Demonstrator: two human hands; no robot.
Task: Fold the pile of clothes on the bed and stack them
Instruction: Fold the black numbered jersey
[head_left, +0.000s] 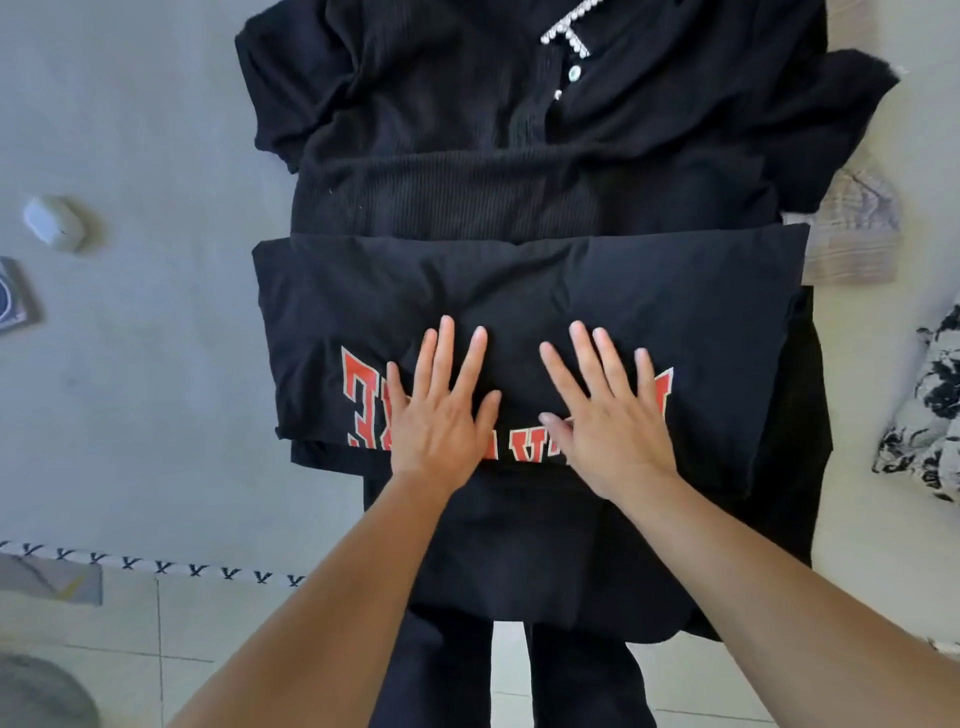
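Left hand (441, 415) and right hand (605, 415): both lie flat, fingers spread, palms down, grasping nothing. They press side by side on the black printed T-shirt (519, 291), covering the middle of its red lettering (363, 395).

Progress: the T-shirt is folded to a wide rectangle and appears near finished; the hands look to be smoothing it. It lies on top of further black cloth that hangs over the near edge of the bed (156, 364). Beyond it lies a ribbed black garment (441, 197), apparently folded across, and past that a black buttoned top (441, 78) with white trim at the neck, spread out and unfolded. Whether these dark layers are a stack or merely overlap cannot be settled; black on black hides the edges.

Outstanding, in my judgement: the buttoned top, a striped pale item (852, 234) at the right, and a black-and-white patterned piece (924, 415) at the far right edge.

Surface: grey bed sheet, with a small white case (54, 223) on it to the left. Pale tiled floor (130, 623) below.
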